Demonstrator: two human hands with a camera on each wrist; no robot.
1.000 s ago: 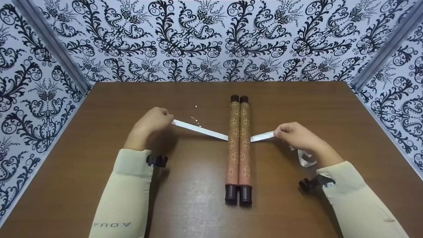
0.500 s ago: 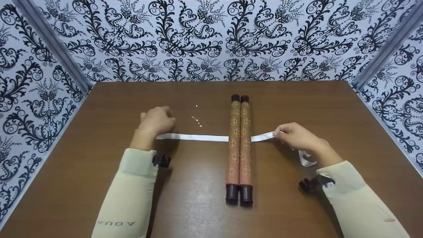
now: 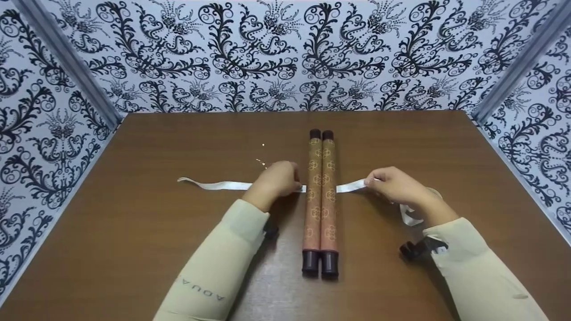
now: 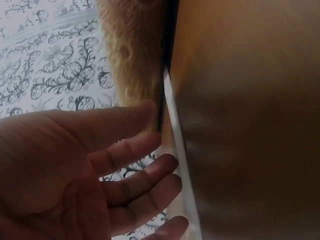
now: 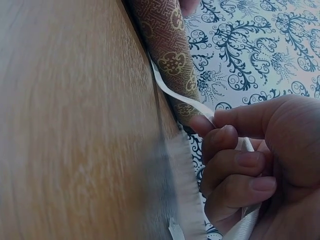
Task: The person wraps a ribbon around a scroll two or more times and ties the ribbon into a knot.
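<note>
Two rolled scrolls (image 3: 322,191) in gold-to-rust brocade, with dark end knobs, lie side by side on the table. A white ribbon (image 3: 223,185) runs beneath them and comes out on both sides. Its left end lies loose on the tabletop. My left hand (image 3: 277,179) is low over the ribbon, close to the left scroll; in the left wrist view its fingers (image 4: 150,192) are loosely extended, with the ribbon passing just beyond the tips. My right hand (image 3: 395,183) pinches the ribbon right of the scrolls between thumb and forefinger, and more ribbon (image 5: 245,220) trails through the palm.
The brown wooden table (image 3: 178,249) is bounded by walls (image 3: 276,53) with black scroll patterns on white. Small pale specks (image 3: 262,162) lie behind my left hand. A curl of ribbon (image 3: 409,216) hangs below my right hand.
My left hand has let go of the ribbon's left end, which dropped to the table, and has moved right to beside the scrolls. The right hand has kept its pinch, nearly still.
</note>
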